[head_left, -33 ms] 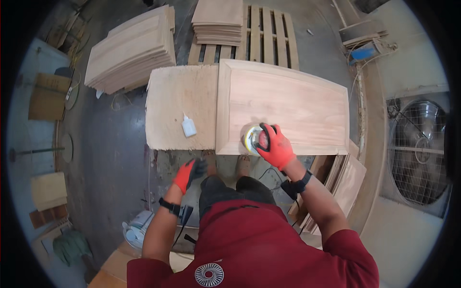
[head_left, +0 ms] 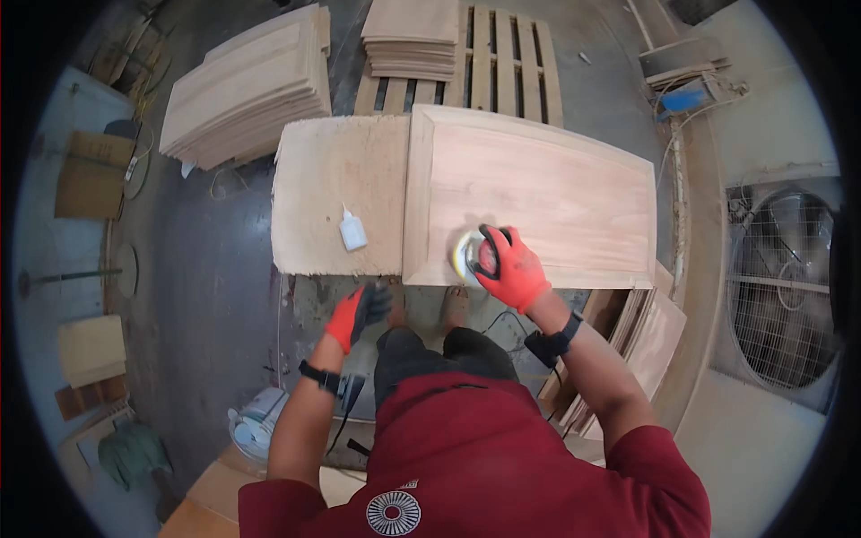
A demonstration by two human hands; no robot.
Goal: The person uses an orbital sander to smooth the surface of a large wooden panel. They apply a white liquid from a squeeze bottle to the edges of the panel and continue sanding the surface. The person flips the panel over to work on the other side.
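My right hand [head_left: 516, 271], in a red glove with black fingers, is closed over the top of a round hand-held orbital sander [head_left: 465, 255]. The sander's pad rests on the face of a framed wooden panel [head_left: 556, 197], close to its near edge. My left hand [head_left: 359, 314], gloved alike, hangs in the air just off the near edge of a rough board [head_left: 314, 179]. Its fingers are stretched out and it holds nothing. On that board lies a small white squeeze bottle [head_left: 352, 232] with a thin nozzle.
Stacked panels [head_left: 251, 94] stand at the far left, and more sheets [head_left: 411, 40] sit on a wooden pallet [head_left: 529, 72] behind the bench. Boards [head_left: 650, 332] lean by my right arm. A caged fan [head_left: 782, 287] is at the right wall. A cord [head_left: 511, 316] hangs below the panel.
The whole view has shifted slightly. The sander, still under my right hand, has moved a touch to the left on the panel. My left hand has turned slightly, its fingers still extended.
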